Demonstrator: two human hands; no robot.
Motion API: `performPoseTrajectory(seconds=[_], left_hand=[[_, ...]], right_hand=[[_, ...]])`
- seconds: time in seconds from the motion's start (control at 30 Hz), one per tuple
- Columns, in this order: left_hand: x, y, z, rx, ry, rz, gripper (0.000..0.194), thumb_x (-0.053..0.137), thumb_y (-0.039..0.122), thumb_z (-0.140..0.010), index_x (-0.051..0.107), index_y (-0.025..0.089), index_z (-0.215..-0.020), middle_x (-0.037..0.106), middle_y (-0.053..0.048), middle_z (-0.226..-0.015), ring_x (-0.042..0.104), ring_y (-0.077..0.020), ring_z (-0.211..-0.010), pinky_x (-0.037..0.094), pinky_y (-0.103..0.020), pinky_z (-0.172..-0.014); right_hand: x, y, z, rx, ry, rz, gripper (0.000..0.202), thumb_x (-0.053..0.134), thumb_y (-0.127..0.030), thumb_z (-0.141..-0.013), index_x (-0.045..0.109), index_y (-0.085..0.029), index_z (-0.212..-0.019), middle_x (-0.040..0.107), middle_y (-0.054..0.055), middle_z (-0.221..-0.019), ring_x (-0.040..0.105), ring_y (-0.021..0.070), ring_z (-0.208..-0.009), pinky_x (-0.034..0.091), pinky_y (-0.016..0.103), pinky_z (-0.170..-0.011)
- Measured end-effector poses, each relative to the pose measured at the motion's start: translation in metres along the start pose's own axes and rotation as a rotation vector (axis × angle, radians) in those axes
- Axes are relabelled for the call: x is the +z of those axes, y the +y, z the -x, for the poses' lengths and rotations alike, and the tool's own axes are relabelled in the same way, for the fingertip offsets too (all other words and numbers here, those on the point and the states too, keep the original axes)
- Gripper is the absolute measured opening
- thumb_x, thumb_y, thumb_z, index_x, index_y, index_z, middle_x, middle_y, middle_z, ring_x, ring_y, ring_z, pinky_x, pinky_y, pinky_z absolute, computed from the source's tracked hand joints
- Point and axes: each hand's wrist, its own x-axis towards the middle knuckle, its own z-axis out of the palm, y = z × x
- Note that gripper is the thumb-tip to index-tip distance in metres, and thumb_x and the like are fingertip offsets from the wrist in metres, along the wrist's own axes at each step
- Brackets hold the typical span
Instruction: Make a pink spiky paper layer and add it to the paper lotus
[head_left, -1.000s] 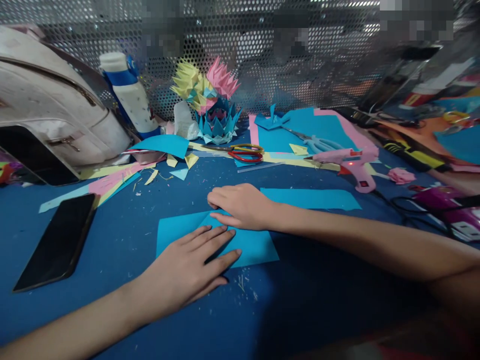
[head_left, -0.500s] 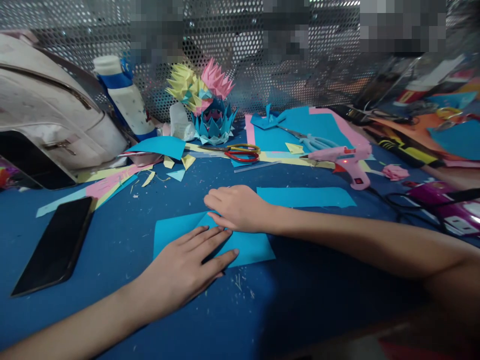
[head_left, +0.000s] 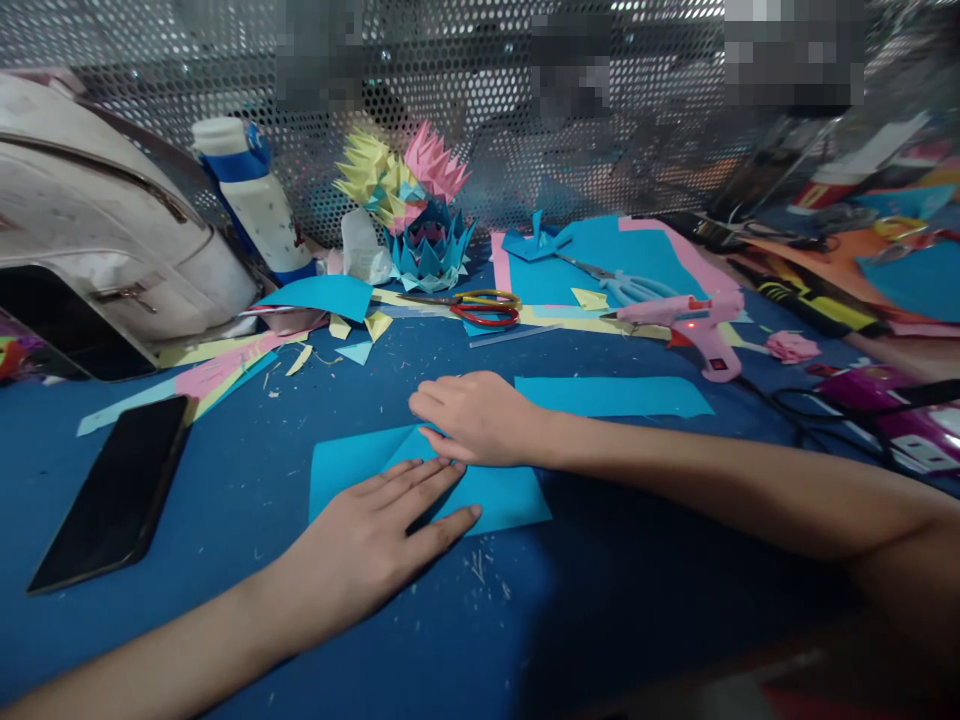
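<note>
A sheet of blue paper (head_left: 510,505) lies on the blue table, with a slanting fold near its middle. Flat across its lower left part rests my left hand (head_left: 386,525), fingers stretched out and thumb spread to the right. My right hand (head_left: 480,415) is closed at the paper's upper edge, fingers curled and thumb pressed on the fold. The fingertips of my left hand touch or nearly touch my right thumb. My right fingers hide part of the top edge. Just behind my right wrist lies a blue paper strip (head_left: 615,396).
A pink glue gun (head_left: 694,325), red-and-yellow-handled scissors (head_left: 487,305) and light-blue-handled scissors (head_left: 637,287) lie behind the hands. Folded paper flowers (head_left: 427,240) stand near the perforated metal panel (head_left: 495,110). Leftward are a phone (head_left: 112,500), a bottle (head_left: 259,205) and a backpack (head_left: 112,220).
My left hand has shifted very slightly, its thumb a touch further right and lower. My right hand stays at the fold. The view has moved a little.
</note>
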Motion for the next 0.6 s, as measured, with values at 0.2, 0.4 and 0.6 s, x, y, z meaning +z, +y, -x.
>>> performPoseTrajectory(seconds=[0.2,0.4,0.6], left_hand=[[0.0024,-0.0011,0.0009,-0.001,0.01,-0.01,0.041,0.036,0.017,-0.101,0.046,0.021,-0.141,0.05,-0.017,-0.142,0.049,-0.0308,-0.131,0.051,-0.048,-0.099],[0.0017,-0.001,0.0018,0.004,-0.025,0.001,0.043,0.037,0.018,-0.101,0.043,0.023,-0.143,0.049,-0.016,-0.144,0.048,-0.0306,-0.132,0.051,-0.046,-0.1],[0.0005,-0.0005,0.0008,0.006,-0.029,0.019,0.044,0.034,0.017,-0.101,0.041,0.024,-0.144,0.046,-0.016,-0.146,0.046,-0.0279,-0.134,0.049,-0.044,-0.102]], right_hand=[[-0.0004,0.0002,0.0004,0.005,-0.005,-0.004,0.02,0.04,-0.03,-0.097,0.052,-0.015,-0.101,0.061,0.007,-0.095,0.053,0.0174,-0.077,0.017,0.031,-0.054],[-0.0007,0.0003,-0.0006,-0.001,-0.007,0.005,0.02,0.039,-0.03,-0.097,0.052,-0.015,-0.1,0.061,0.006,-0.096,0.054,0.0176,-0.077,0.017,0.032,-0.053],[0.0015,0.0011,0.0007,-0.009,0.028,-0.001,0.023,0.038,-0.031,-0.097,0.054,-0.015,-0.098,0.062,0.006,-0.093,0.051,0.0166,-0.074,0.014,0.032,-0.052]])
